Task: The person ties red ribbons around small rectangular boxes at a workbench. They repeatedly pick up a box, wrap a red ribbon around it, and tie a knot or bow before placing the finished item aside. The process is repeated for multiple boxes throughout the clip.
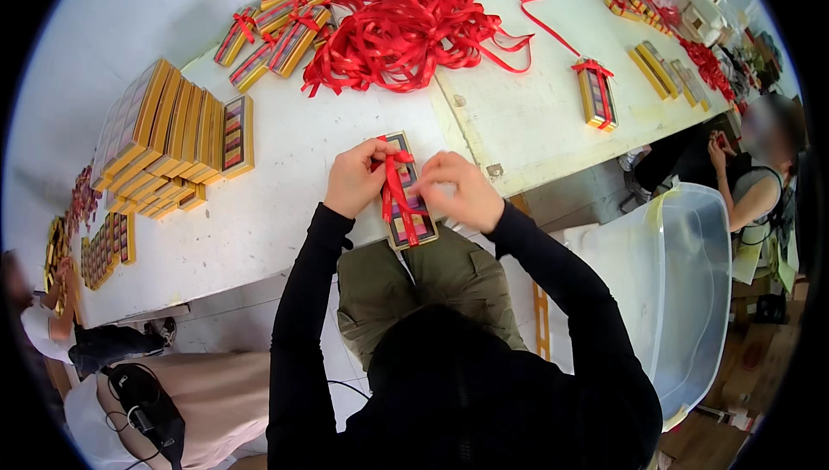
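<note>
A narrow gold-edged box point(416, 232) with a window of coloured squares lies at the table's near edge, above my lap. Red ribbon point(394, 187) runs along its length, with a loop and loose ends on top. At the box's left side, my left hand point(356, 178) pinches the ribbon between thumb and fingers near the far end. My right hand point(465, 193) is over the right side, its fingers curled in beside the ribbon and slightly blurred. What lies between its fingertips cannot be made out.
A big heap of red ribbon point(406, 34) and several ribboned boxes point(281, 34) lie at the back. Stacked boxes point(155, 137) stand left. One tied box point(598, 97) sits right. A clear plastic bin point(691, 271) stands at my right. Other people point(764, 168) work at both sides.
</note>
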The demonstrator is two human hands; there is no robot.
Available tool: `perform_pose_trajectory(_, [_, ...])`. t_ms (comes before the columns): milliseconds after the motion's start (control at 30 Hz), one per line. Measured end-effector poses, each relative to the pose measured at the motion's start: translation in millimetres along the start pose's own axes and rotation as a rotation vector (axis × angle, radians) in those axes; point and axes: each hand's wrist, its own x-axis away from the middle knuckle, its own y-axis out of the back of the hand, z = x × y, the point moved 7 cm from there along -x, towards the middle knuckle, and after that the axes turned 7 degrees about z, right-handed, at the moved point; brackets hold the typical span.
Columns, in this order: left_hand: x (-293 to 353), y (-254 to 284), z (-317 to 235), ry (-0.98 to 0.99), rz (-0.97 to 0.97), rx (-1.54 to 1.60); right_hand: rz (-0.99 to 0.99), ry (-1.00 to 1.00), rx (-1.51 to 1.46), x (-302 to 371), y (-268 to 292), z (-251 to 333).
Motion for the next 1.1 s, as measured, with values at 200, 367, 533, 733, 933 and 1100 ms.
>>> perform_pose_trajectory(200, [3, 1, -2, 0.018, 0.003, -0.030, -0.042, -0.360, -0.109, -25, -27, -47])
perform_pose_trajectory(367, [5, 3, 7, 0.091, 0.050, 0.196, -0.104, -0.345, 0.155, -25, -17, -49])
perform_pose_trajectory(533, [3, 5, 10, 0.146, 0.139, -0.018, -0.155, -0.102, 0.330, -46, -12, -41])
perform_pose_trajectory(733, [1, 7, 8, 0.091, 0.009, 0.154, -0.001, -0.018, 0.061, -53, -17, -43])
perform_pose_trajectory(933, [7, 12, 2, 0.046, -0.113, -0.067, 0.040, -0.164, 0.022, -57, -19, -53])
perform_pose_trajectory(1100, [8, 10, 2, 0.064, -0.109, -0.107, -0.105, -0.139, 0.157, -54, -20, -49])
